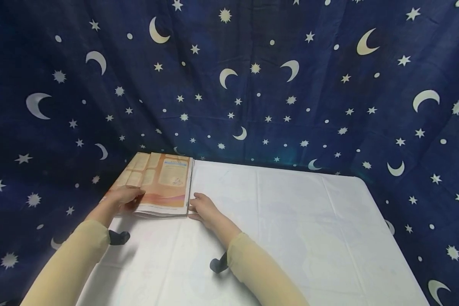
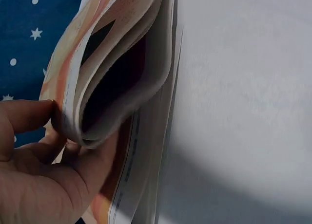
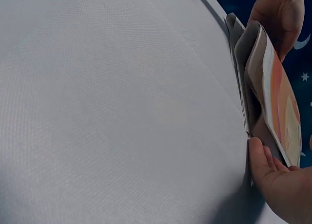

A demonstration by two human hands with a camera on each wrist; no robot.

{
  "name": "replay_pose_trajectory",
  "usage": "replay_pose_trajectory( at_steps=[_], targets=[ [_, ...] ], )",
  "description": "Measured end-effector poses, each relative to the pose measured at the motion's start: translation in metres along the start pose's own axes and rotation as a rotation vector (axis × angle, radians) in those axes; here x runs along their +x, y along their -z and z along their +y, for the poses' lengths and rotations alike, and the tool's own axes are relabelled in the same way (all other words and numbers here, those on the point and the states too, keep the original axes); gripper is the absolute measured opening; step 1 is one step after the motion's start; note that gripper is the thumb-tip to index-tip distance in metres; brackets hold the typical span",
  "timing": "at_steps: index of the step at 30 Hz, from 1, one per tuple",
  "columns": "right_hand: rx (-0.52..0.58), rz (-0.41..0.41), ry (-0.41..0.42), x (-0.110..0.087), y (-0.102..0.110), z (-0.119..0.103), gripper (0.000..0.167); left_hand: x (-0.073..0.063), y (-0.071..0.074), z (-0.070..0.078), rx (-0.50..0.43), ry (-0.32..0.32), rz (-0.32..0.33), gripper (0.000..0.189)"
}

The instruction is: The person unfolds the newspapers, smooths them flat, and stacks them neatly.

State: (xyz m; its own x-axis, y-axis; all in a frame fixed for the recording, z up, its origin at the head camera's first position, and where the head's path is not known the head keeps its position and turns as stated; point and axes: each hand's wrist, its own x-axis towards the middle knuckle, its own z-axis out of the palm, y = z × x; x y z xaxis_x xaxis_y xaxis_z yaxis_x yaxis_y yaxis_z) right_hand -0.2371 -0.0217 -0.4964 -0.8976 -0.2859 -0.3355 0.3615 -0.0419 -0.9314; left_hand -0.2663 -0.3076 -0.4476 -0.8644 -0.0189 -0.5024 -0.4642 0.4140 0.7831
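Note:
A folded newspaper [image 1: 168, 178] with an orange printed face lies at the far left of the white table. My left hand [image 1: 125, 196] pinches its folded part from the left, thumb on the outside and fingers tucked beneath. In the left wrist view the layered pages of the newspaper [image 2: 122, 95] bulge apart in loose loops beside the left hand [image 2: 44, 175]. At the opposite, right edge is my right hand [image 1: 208, 212]. The right wrist view shows the right hand [image 3: 280, 185] gripping that edge near the corner, the lowest finger close along the tabletop.
A white cloth covers the table [image 1: 290, 229], with faint creases running across it. Behind and on both sides hangs a dark blue curtain [image 1: 252, 85] printed with moons and stars. A black wrist mount [image 1: 118, 238] juts from the left sleeve, another mount [image 1: 219, 263] from the right.

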Motion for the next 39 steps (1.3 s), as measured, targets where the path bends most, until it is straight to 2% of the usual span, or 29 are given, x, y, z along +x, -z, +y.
replay_pose_trajectory(
  at_steps=[4,10,12,14,21,24,26,29,31,34,39],
  targets=[
    [0.006,0.019,0.003,0.003,0.000,0.002,0.060,0.001,-0.009,0.002,-0.122,-0.021,-0.046,0.061],
    [-0.016,0.041,0.003,0.004,0.005,0.001,0.058,0.005,-0.020,0.008,-0.120,-0.110,-0.017,0.067],
    [-0.032,0.046,0.003,0.004,0.009,0.000,0.059,0.006,-0.024,0.011,-0.150,-0.135,-0.019,0.068],
    [-0.041,0.048,0.003,0.005,0.013,-0.001,0.060,0.006,-0.027,0.015,-0.179,-0.157,-0.039,0.070],
    [-0.006,0.017,0.024,0.007,0.027,-0.006,0.063,-0.005,-0.037,0.033,-0.402,-0.217,-0.172,0.067],
    [0.082,0.005,0.026,0.007,0.034,-0.007,0.063,-0.011,-0.043,0.043,-0.440,-0.262,-0.229,0.068],
    [0.187,-0.016,0.029,0.008,0.039,-0.008,0.062,-0.015,-0.049,0.050,-0.440,-0.283,-0.250,0.067],
    [0.342,-0.066,0.034,0.007,0.049,-0.011,0.060,-0.018,-0.058,0.058,-0.431,-0.299,-0.245,0.068],
    [0.392,-0.085,0.048,0.006,0.057,-0.014,0.058,-0.018,-0.064,0.060,-0.419,-0.295,-0.227,0.068],
    [0.313,-0.050,0.085,0.003,0.070,-0.018,0.058,-0.018,-0.075,0.062,-0.393,-0.275,-0.191,0.067],
    [0.022,0.054,0.143,-0.009,0.097,-0.025,0.056,-0.017,-0.097,0.064,-0.333,-0.240,-0.166,0.066]
  ],
)
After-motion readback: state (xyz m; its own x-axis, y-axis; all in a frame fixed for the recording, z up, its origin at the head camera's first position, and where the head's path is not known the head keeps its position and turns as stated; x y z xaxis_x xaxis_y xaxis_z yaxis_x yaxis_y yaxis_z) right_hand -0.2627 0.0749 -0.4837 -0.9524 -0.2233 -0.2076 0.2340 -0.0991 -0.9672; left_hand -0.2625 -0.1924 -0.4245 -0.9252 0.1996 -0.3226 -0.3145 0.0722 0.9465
